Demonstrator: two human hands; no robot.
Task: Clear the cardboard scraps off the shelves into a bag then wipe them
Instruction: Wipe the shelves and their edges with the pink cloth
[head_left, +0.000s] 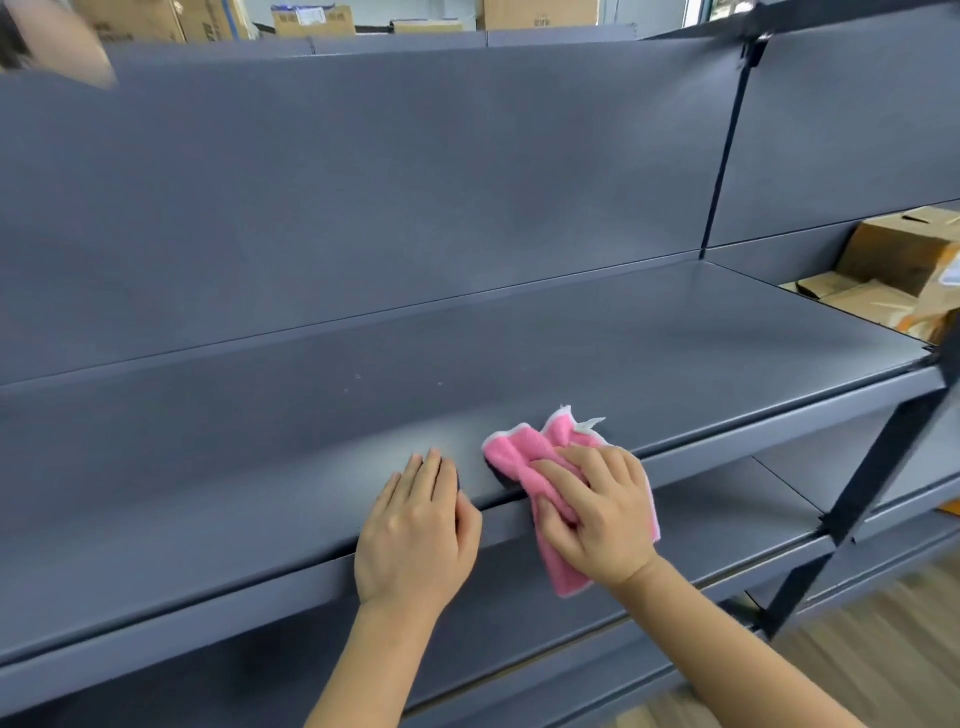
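One big dark grey metal shelf (571, 353) fills nearly the whole view, with its grey back panel (363, 182) rising behind it. No scraps show on this level, so I'd say the clearing part is done for this bay and we're into the wiping. There's no bag in view.

The cardboard that does show is off to the right in the next bay: brown cardboard boxes and flattened pieces (893, 260), well apart from the hands. My guess is that bay hasn't been done.

The left hand (415, 535) lies flat, palm down, fingers straight and close together, over the shelf's front edge. It holds nothing and looks like a brace for leaning in.

The right hand (597, 514) has its fingers curled into a pink fleecy cloth with a white edge (519, 457), bunching it and pressing it onto the front lip. Half the cloth sits on top and half hangs down the face, so it probably catches both surfaces in one pass.

A few pale specks (358, 376) sit further back on the shelf, worth reaching for next.
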